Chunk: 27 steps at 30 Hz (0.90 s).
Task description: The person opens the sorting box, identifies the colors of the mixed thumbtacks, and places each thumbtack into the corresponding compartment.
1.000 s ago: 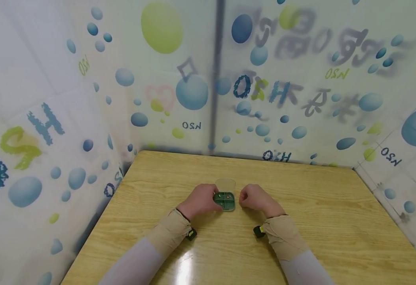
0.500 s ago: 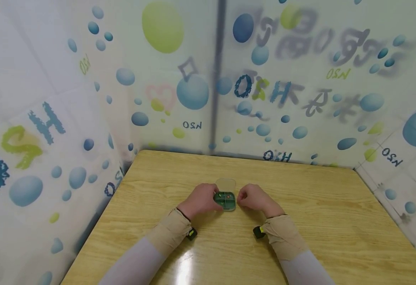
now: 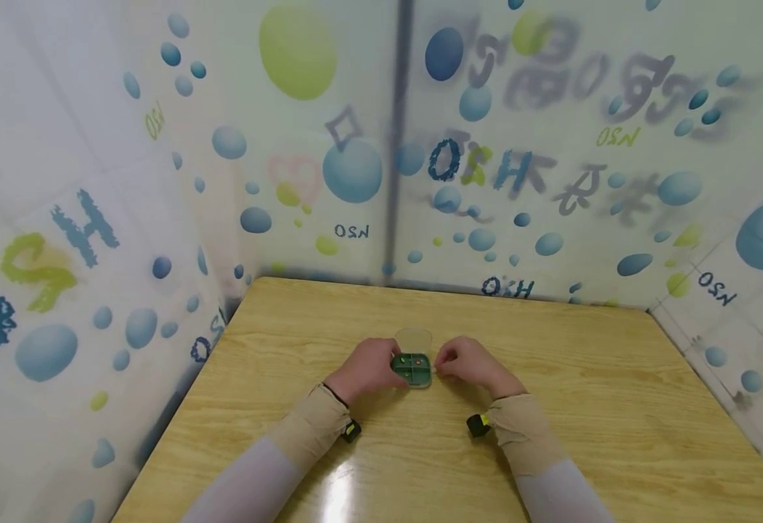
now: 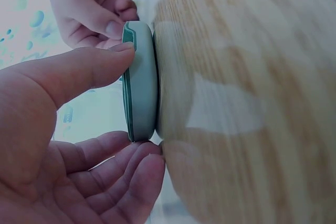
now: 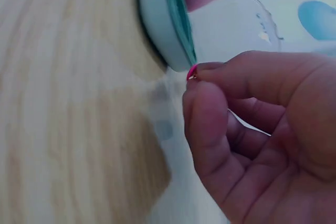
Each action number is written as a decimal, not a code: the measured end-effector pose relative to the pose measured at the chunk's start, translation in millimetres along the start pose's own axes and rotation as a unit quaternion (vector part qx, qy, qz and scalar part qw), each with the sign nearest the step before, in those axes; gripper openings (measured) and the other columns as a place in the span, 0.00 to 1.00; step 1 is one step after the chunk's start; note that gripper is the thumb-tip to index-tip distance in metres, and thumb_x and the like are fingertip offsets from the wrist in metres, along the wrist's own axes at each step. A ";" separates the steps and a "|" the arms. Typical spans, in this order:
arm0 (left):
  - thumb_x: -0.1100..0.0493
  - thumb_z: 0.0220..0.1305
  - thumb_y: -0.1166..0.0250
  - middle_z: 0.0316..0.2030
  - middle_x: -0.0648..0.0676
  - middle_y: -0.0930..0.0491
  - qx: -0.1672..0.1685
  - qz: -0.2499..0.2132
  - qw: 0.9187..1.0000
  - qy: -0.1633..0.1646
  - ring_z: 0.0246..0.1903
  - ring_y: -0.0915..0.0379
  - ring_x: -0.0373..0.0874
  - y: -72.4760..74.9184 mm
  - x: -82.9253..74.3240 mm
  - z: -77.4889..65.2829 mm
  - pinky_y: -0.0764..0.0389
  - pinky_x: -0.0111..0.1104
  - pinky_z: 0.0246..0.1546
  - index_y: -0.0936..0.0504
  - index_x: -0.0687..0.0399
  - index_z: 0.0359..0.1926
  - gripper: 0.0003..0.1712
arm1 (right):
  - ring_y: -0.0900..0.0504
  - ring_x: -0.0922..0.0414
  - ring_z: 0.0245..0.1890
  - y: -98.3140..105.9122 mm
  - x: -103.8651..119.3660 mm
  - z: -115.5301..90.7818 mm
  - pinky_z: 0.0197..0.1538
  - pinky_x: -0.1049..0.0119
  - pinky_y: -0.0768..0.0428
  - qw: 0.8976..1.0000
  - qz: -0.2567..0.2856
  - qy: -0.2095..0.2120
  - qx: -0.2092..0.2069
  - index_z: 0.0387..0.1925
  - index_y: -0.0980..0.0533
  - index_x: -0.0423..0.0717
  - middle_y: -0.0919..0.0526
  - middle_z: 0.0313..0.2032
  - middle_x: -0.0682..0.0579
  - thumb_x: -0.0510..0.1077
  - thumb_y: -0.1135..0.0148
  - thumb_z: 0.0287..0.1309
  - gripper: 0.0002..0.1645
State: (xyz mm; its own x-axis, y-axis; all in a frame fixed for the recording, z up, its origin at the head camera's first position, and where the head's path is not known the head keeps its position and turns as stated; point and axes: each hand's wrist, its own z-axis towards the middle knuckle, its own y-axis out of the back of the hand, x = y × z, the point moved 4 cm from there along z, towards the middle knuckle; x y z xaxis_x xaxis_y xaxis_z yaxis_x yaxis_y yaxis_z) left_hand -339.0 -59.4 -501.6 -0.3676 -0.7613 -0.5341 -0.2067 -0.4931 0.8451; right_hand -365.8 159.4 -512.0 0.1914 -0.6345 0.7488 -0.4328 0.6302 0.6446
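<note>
A small green pill box (image 3: 420, 376), divided into several compartments, lies on the table with its clear lid (image 3: 414, 338) swung back. Tiny pieces, one of them reddish (image 3: 418, 361), sit in the compartments. My left hand (image 3: 368, 369) holds the box from the left, thumb on the near rim and fingers at the far side. Just off the box's right edge, my right hand (image 3: 475, 363) pinches a tiny bright pink piece with a gold-coloured bit (image 5: 192, 72) between thumb and forefinger. Fingertips cover most of that piece, so its exact kind is hidden.
The wood-grain table (image 3: 551, 407) reaches to a printed curtain wall (image 3: 518, 240) at the back and sides. Both wrists carry a strapped-on black camera, such as the right one (image 3: 478, 425).
My right hand has shifted slightly left toward the box, and its pinching fingertips now show more plainly. My left hand and the box have stayed in place.
</note>
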 end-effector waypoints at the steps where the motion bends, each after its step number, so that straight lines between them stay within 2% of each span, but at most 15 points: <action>1: 0.49 0.50 0.15 0.39 0.51 0.12 0.000 -0.001 1.000 0.000 0.35 0.22 0.42 -0.2 0.0 -0.2 0.20 0.36 0.41 0.13 0.57 0.48 0.28 | 0.21 0.60 0.27 1.9 -2.1 0.0 0.34 0.67 0.20 1.000 0.009 0.001 -0.004 0.35 0.13 0.40 0.16 0.27 0.53 0.35 0.35 0.67 0.06; 5: 0.49 0.50 0.15 0.40 0.53 0.12 -0.001 -0.002 1.000 -0.001 0.36 0.21 0.43 0.2 -0.9 -1.1 0.20 0.38 0.42 0.13 0.57 0.50 0.28 | 0.20 0.59 0.28 10.6 -7.6 -1.2 0.36 0.66 0.19 0.999 0.048 0.003 -0.020 0.39 0.13 0.37 0.14 0.31 0.49 0.37 0.36 0.70 0.08; 8: 0.49 0.50 0.15 0.39 0.53 0.12 0.000 -0.003 1.000 -0.001 0.35 0.22 0.43 0.7 -1.6 -1.4 0.20 0.38 0.42 0.13 0.57 0.50 0.28 | 0.19 0.56 0.30 16.9 -10.5 -3.2 0.40 0.64 0.17 0.995 0.098 -0.001 -0.025 0.44 0.14 0.34 0.14 0.34 0.46 0.39 0.36 0.73 0.11; 13: 0.50 0.50 0.15 0.39 0.52 0.12 -0.003 0.000 1.000 -0.004 0.35 0.22 0.43 0.1 -0.8 -0.8 0.20 0.38 0.41 0.13 0.57 0.49 0.28 | 0.20 0.58 0.32 24.3 -8.8 -5.5 0.42 0.65 0.16 0.979 0.203 0.008 -0.028 0.50 0.20 0.25 0.17 0.34 0.50 0.38 0.40 0.76 0.15; 15: 0.50 0.50 0.15 0.39 0.52 0.12 -0.004 0.000 1.000 -0.003 0.35 0.21 0.44 0.0 -0.1 -0.6 0.20 0.38 0.42 0.13 0.57 0.49 0.28 | 0.19 0.61 0.32 26.2 -6.5 -5.9 0.41 0.68 0.16 0.967 0.252 0.019 -0.026 0.48 0.21 0.25 0.16 0.35 0.52 0.36 0.42 0.76 0.13; 18: 0.49 0.51 0.15 0.40 0.53 0.12 -0.003 0.002 1.000 -0.002 0.36 0.20 0.44 -0.1 0.2 -0.6 0.19 0.39 0.43 0.13 0.56 0.50 0.28 | 0.19 0.64 0.32 28.0 -4.5 -7.1 0.39 0.72 0.16 0.946 0.322 0.041 -0.015 0.43 0.18 0.35 0.17 0.34 0.54 0.35 0.44 0.77 0.10; 22: 0.49 0.52 0.16 0.41 0.53 0.12 0.000 0.003 1.000 -0.001 0.37 0.20 0.45 -0.8 0.5 -0.9 0.19 0.39 0.44 0.13 0.56 0.51 0.28 | 0.19 0.66 0.31 29.3 -4.3 -8.4 0.38 0.76 0.18 0.919 0.387 0.071 0.004 0.36 0.16 0.50 0.16 0.32 0.58 0.35 0.47 0.79 0.17; 27: 0.49 0.52 0.16 0.41 0.53 0.12 0.002 -0.001 1.000 0.000 0.37 0.20 0.45 -1.9 1.0 -1.0 0.19 0.40 0.44 0.14 0.57 0.51 0.28 | 0.17 0.67 0.31 30.8 -5.3 -10.2 0.37 0.77 0.17 0.888 0.448 0.100 0.003 0.35 0.15 0.53 0.15 0.32 0.59 0.33 0.51 0.80 0.22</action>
State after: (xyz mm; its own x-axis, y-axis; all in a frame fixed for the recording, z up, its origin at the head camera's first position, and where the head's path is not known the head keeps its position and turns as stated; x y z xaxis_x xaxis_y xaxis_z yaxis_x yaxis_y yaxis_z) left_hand -338.1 -59.7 -503.8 -0.3672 -0.7606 -0.5354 -0.2116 -0.4922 0.8443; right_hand -371.2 186.7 -494.5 -0.0803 0.2142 0.9735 -0.4958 0.8387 -0.2254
